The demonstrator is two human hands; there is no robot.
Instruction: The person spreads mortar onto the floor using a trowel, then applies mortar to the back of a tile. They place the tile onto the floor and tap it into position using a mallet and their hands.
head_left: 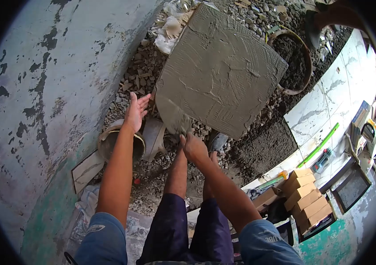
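A large square tile (221, 66), its upturned back coated in grey mortar, stands tilted over the rubble in front of me. My right hand (192, 145) grips the tile's lower corner, fingers smeared with mortar. My left hand (136, 110) is open with fingers spread, just left of the tile's lower left edge, apart from it. Below the left hand sits a mortar-caked bucket (108, 142). My legs and feet stand on the rubble under the tile.
A peeling wall (42, 88) rises on the left. A round pan of mortar (295, 62) lies at the back right. White marble-look tiles (329, 101) are laid on the right, with a green level (318, 148), cardboard boxes (305, 198) and tools.
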